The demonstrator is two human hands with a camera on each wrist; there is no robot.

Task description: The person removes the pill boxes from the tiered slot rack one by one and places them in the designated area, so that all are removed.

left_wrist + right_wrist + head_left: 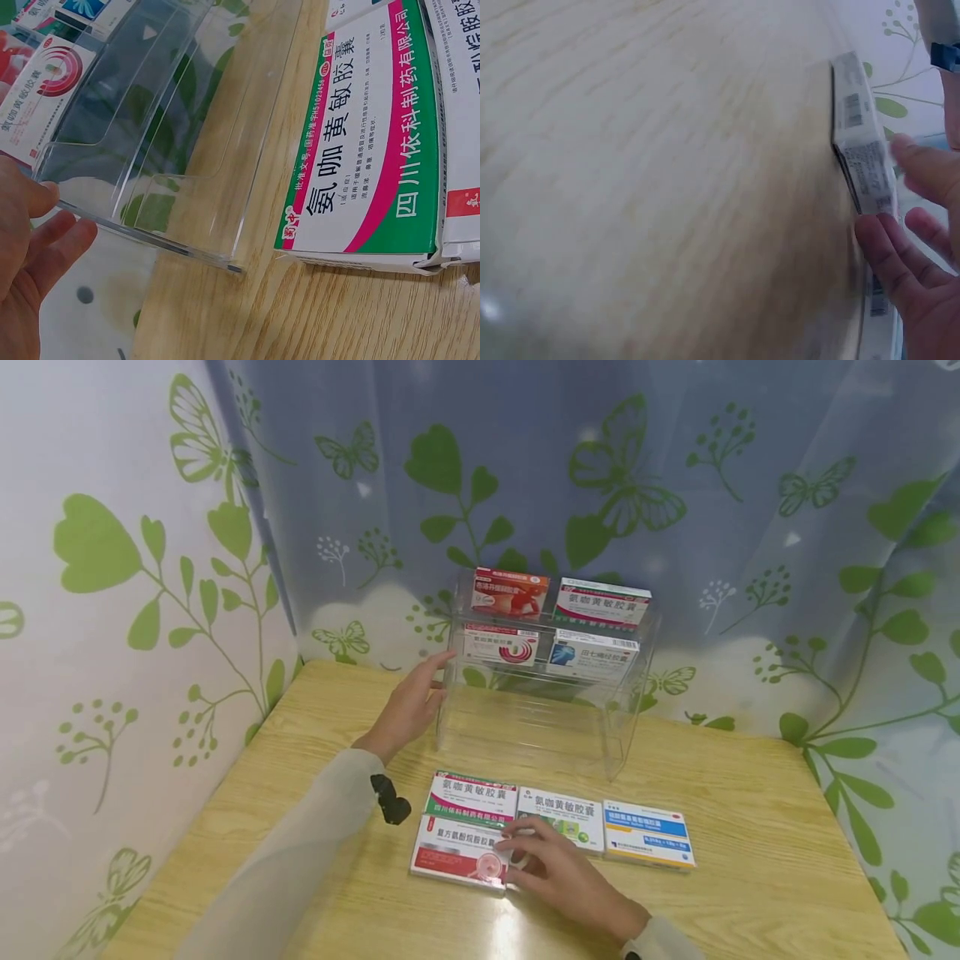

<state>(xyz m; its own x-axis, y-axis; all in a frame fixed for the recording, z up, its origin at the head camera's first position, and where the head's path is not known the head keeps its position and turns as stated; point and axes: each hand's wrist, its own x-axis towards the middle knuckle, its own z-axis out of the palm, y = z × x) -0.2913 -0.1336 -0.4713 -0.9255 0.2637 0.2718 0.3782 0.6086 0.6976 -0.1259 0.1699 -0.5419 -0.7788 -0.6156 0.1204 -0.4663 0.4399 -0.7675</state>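
My left hand is at the left side of a clear plastic tiered rack, its fingers extended along the edge. The left wrist view shows the thumb and fingertips beside the rack's side wall. On the table, my right hand is over the right end of a red-and-white medicine box, fingers loosely bent; the right wrist view shows the fingertips near the box edges, contact unclear. Behind that box lies a green-and-white medicine box. To the right are a white medicine box with green print and a blue-and-yellow-striped one.
On the rack's upper tiers stand a red medicine box, a green-striped one, a white one with a red swirl and a white-and-blue one. A leaf-patterned curtain hangs behind the wooden table.
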